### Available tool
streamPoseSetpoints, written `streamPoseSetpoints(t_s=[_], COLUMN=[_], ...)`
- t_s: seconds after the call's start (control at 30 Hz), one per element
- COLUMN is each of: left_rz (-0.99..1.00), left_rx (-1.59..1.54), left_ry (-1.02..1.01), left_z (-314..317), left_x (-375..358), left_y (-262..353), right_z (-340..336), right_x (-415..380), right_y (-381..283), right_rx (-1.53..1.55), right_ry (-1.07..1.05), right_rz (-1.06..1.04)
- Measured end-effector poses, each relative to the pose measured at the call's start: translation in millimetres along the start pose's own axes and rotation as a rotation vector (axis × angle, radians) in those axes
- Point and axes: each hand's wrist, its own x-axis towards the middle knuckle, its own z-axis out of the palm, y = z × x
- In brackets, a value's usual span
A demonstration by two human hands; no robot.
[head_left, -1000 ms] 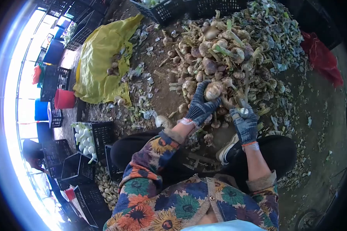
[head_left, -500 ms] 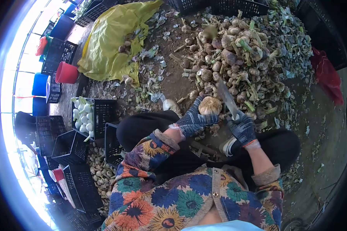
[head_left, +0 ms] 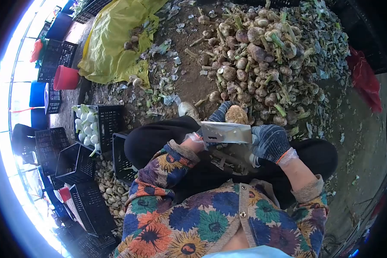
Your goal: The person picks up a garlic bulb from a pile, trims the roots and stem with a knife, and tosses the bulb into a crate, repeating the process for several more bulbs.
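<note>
In my gloved left hand (head_left: 219, 114) is a large garlic bulb (head_left: 237, 115), its root side facing up toward me. The knife blade (head_left: 226, 132), broad and pale, lies sideways across the view and covers part of that hand. My right hand (head_left: 271, 141), also in a dark knitted glove, is wrapped around the knife's handle. Just beyond both hands rises a heap of untrimmed garlic (head_left: 258, 60) with stems and dirty skins.
A yellow plastic sheet (head_left: 112, 43) covers ground at the upper left. Trimmed white bulbs fill a black crate (head_left: 109, 124) on the left. More black crates (head_left: 76, 163) and a red bucket (head_left: 66, 78) stand farther left. A red cloth (head_left: 365, 77) lies at right.
The knife has swung from pointing up and away to lying level in front of my left hand. My right hand has turned with it; the garlic bulb stays in my left.
</note>
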Motion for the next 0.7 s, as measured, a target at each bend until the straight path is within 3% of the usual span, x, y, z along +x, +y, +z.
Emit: streamPoseSetpoints(t_s=[0.17, 0.27, 0.37, 0.47, 0.57, 0.7], left_rz=[0.073, -0.049, 0.05, -0.021, 0.007, 0.062], left_rx=[0.359, 0.087, 0.31, 0.04, 0.138, 0.522], left_ry=[-0.049, 0.014, -0.05, -0.027, 0.058, 0.049], left_z=[-17, 3, 2, -11, -23, -5], left_x=[3, 3, 8, 6, 3, -8], left_y=[-12, 3, 4, -2, -10, 1], right_z=[14, 16, 13, 18, 19, 29], right_x=[0, -1, 0, 1, 5, 13], right_y=[25, 27, 22, 22, 23, 37], right_rx=[0.002, -0.059, -0.049, -0.041, -0.071, -0.079], right_ry=[-0.017, -0.018, 0.013, 0.049, -0.012, -0.082], right_rz=[-0.015, 0.02, 0.017, -0.003, 0.015, 0.076])
